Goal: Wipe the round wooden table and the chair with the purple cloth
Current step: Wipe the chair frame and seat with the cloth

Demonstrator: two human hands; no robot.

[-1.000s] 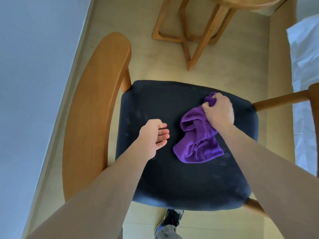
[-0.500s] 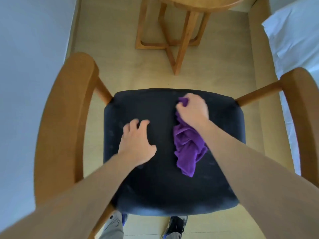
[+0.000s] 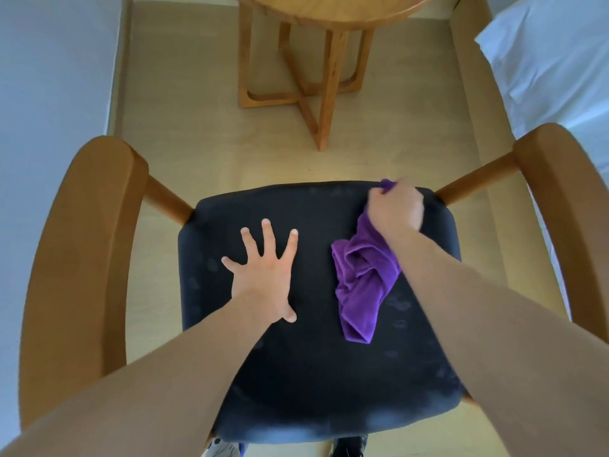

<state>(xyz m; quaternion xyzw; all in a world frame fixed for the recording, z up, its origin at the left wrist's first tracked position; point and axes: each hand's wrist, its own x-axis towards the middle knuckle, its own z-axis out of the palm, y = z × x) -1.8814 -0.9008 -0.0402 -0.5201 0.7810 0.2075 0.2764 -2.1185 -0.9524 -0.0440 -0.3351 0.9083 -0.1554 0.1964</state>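
Head view: chair (image 3: 316,374) with dark seat on a pale floor (image 3: 204,133), table (image 3: 329,14) beyond, bed (image 3: 553,61) right. Left hand (image 3: 263,275) flat, fingers spread, on the seat; right hand (image 3: 395,209) fisted around the cloth (image 3: 362,285) trailing across the seat

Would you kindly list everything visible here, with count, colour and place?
chair seat: one, dark navy, centre.
armrests: two, light wood, one either side of the seat.
purple cloth: one, crumpled, on the seat's right half.
round wooden table: one, light wood, top centre beyond the chair.
floor: pale beige.
white bedding: upper right.
shoes: dark, bottom edge under the seat.
left hand: fingers spread, flat on the seat.
right hand: grip closed on the cloth's upper end.
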